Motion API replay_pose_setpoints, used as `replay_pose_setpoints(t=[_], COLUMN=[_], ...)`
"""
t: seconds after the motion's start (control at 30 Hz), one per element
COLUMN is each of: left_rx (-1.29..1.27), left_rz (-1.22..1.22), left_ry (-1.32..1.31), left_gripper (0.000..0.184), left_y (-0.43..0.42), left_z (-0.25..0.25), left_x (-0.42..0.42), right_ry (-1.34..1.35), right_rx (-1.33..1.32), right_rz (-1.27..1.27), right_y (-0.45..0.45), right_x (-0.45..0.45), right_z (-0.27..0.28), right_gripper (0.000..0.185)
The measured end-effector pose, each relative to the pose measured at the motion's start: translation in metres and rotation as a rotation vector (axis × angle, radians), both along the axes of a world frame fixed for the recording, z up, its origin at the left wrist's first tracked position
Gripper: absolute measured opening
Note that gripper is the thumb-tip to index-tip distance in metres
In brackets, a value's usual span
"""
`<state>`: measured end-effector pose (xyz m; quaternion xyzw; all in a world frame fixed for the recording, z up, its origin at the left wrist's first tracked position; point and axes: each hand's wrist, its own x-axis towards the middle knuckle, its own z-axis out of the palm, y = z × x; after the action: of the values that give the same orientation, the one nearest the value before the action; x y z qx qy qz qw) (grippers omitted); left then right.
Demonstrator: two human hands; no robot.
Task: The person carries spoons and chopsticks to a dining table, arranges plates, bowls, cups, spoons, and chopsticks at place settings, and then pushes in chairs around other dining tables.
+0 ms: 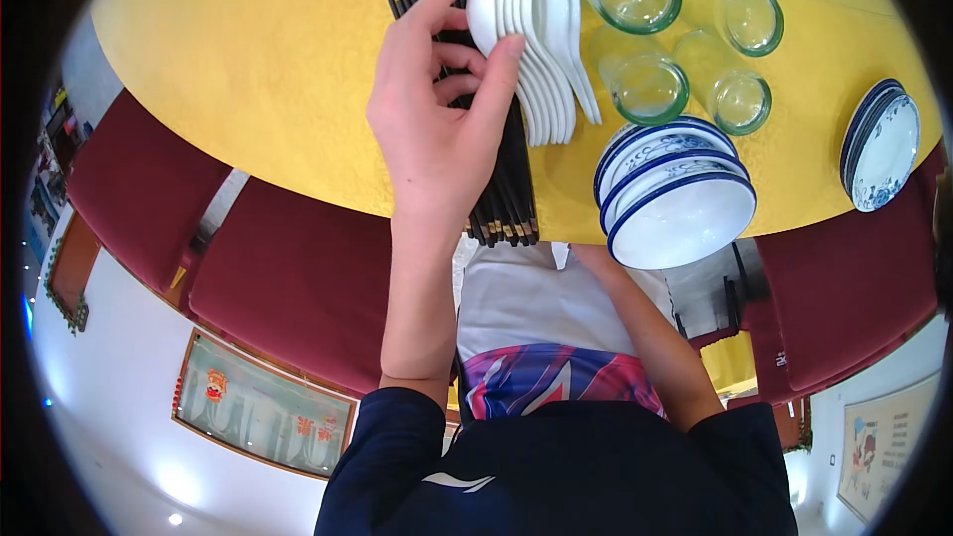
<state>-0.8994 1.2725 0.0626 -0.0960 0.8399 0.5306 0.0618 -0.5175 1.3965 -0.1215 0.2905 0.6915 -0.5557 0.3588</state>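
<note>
My left hand [442, 99] is over the table, with its fingers curled and the thumb and index finger at the leftmost white soup spoon [482, 12]. This spoon leads a nested row of white soup spoons [541, 79] lying close together. Under and beside the hand lies a bundle of black chopsticks [508, 189], partly covered by the fingers. My right hand [588, 256] is low at the table edge beside the bowls, its fingers hidden. Several blue-rimmed bowls [683, 223] stand nested and tilted to the right of the chopsticks.
Several clear glasses [650, 89] are grouped behind the bowls. A stack of small blue-patterned plates [886, 154] lies at the far right of the yellow tablecloth [248, 99]. Dark red chairs [288, 268] line the near table edge on both sides of me.
</note>
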Motion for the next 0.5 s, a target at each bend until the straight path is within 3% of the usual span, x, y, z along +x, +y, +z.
replay_pose_setpoints(t=[0.03, 0.5], left_rx=[0.003, 0.144], left_rz=[0.001, -0.046], left_ry=[-0.002, -0.048], left_gripper=[0.046, 0.045], left_y=[-0.043, -0.053], left_z=[0.017, 0.018], left_x=[-0.008, -0.01], right_ry=[0.005, -0.011], right_rx=[0.005, -0.011], right_rz=[-0.001, -0.095], right_y=[-0.025, -0.048], right_x=[-0.008, -0.013], right_z=[0.012, 0.017], right_gripper=[0.025, 0.027])
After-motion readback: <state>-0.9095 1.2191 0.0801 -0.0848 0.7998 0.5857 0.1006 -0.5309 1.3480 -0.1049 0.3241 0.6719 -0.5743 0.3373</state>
